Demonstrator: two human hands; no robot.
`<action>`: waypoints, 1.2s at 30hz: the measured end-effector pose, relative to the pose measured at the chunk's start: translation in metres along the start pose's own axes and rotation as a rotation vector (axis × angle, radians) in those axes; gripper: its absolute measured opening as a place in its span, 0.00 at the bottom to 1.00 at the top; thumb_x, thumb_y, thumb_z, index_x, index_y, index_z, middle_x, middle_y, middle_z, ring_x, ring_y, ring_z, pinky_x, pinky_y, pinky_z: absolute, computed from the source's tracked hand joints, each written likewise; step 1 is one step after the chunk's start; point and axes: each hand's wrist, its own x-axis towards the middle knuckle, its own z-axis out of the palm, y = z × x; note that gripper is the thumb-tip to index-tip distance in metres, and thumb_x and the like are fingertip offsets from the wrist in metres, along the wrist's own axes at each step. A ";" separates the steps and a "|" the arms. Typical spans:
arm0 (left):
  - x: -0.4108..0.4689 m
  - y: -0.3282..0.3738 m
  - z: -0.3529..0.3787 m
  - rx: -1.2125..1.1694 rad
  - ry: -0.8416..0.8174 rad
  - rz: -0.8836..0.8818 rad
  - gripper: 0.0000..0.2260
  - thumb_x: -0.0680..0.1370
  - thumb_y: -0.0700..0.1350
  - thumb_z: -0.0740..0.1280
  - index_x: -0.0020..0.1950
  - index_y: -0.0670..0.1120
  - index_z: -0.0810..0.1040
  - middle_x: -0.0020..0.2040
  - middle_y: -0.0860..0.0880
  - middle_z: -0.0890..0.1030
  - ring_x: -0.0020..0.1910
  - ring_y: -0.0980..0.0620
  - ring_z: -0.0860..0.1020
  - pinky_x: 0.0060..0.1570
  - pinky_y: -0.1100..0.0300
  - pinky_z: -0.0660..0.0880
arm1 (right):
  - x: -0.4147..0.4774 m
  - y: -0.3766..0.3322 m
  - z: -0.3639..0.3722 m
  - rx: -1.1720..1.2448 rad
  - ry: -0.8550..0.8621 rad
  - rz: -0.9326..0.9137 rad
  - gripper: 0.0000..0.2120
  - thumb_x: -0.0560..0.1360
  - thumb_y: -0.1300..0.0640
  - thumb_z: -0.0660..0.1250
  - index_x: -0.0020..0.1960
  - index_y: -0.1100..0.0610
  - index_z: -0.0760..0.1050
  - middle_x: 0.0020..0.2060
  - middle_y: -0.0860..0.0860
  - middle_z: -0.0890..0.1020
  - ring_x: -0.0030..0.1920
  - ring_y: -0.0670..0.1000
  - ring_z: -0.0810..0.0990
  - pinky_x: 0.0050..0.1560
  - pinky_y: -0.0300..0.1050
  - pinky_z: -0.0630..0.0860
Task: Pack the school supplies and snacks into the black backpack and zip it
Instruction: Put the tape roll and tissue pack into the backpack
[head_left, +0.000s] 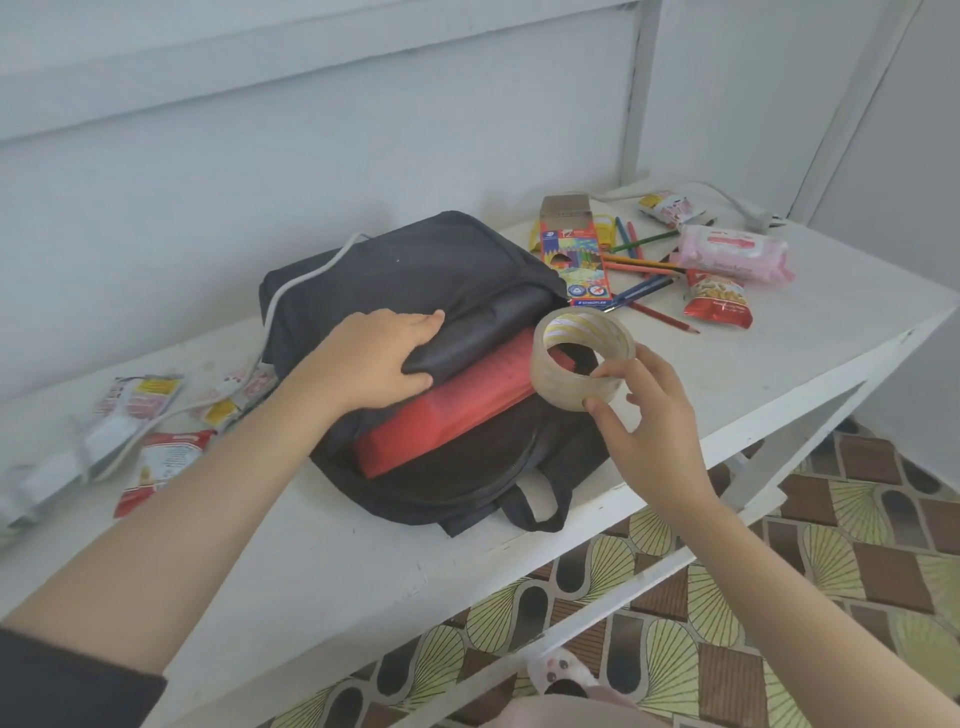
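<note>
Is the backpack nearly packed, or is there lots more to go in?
Not nearly. A red book sits partly inside the open black backpack. The left hand grips the flap while the right hand holds a tape roll at the opening. Waiting on the table: coloured pencils, pencil box, pink wipes and snack packets on both sides. Nothing is zipped yet.

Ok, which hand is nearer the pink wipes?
Right. The right hand, holding the tape, is in front of the wipes; the left hand grips the backpack, farther to their left.
</note>
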 end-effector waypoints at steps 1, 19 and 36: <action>-0.001 -0.005 -0.004 -0.125 0.013 -0.017 0.31 0.76 0.49 0.65 0.76 0.51 0.55 0.74 0.52 0.64 0.70 0.48 0.65 0.65 0.51 0.67 | 0.001 -0.002 0.003 0.001 -0.009 -0.016 0.10 0.73 0.60 0.69 0.54 0.52 0.75 0.63 0.52 0.72 0.60 0.52 0.71 0.58 0.48 0.73; 0.007 -0.030 -0.039 -0.595 0.059 -0.027 0.30 0.76 0.39 0.67 0.73 0.60 0.61 0.63 0.59 0.74 0.63 0.63 0.71 0.70 0.57 0.60 | 0.030 -0.009 0.037 -0.111 -0.124 -0.090 0.12 0.71 0.63 0.71 0.53 0.58 0.77 0.63 0.56 0.76 0.62 0.57 0.75 0.58 0.40 0.68; 0.014 0.081 -0.018 -0.318 0.720 -0.168 0.17 0.70 0.53 0.65 0.57 0.50 0.76 0.53 0.53 0.79 0.52 0.49 0.75 0.53 0.54 0.67 | 0.031 0.052 -0.028 0.022 -0.020 0.117 0.16 0.78 0.58 0.61 0.65 0.49 0.70 0.58 0.42 0.74 0.58 0.43 0.72 0.57 0.39 0.67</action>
